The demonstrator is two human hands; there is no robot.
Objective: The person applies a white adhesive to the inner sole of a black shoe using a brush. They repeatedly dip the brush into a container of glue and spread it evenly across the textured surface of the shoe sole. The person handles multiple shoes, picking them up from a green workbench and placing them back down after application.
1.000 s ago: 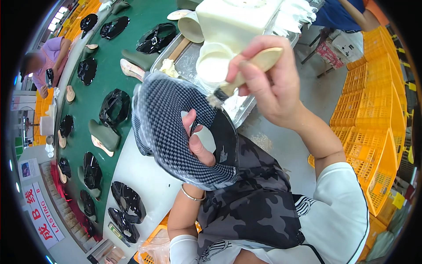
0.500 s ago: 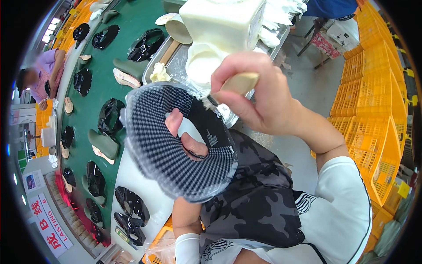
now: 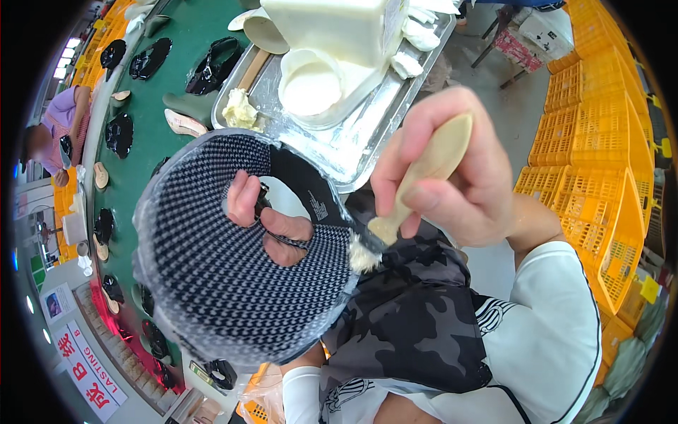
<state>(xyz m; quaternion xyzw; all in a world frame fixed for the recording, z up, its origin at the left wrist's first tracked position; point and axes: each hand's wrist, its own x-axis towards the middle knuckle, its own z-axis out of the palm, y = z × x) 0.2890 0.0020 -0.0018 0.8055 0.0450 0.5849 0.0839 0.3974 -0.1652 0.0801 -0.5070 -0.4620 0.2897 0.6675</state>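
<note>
A shoe upper (image 3: pixel 212 254) with a black-and-white checked lining is held up in front of me, its edge coated whitish. My left hand (image 3: pixel 286 237) reaches from behind through its opening; thumb and fingers pinch the opening's rim. A pale-handled brush (image 3: pixel 438 159) is gripped in my right hand (image 3: pixel 466 184). Its whitish bristles (image 3: pixel 364 254) touch the upper's right edge. Beyond the upper, a metal tray (image 3: pixel 353 152) bears a cup of white liquid (image 3: pixel 311 85), a large off-white container (image 3: pixel 339 28) and a whitish lump (image 3: pixel 240 109).
At left a green conveyor (image 3: pixel 152 99) carries glossy black uppers (image 3: pixel 119 134) and dark-green shoe lasts (image 3: pixel 191 106). Stacked yellow crates (image 3: pixel 586 205) line the right side. A co-worker (image 3: pixel 63 134) stands across the conveyor. A stool (image 3: pixel 522 46) stands at the upper right.
The brush has gone from the upper's top right edge down to its lower right edge. My left hand has moved the upper leftward and turned its inside more toward me.
</note>
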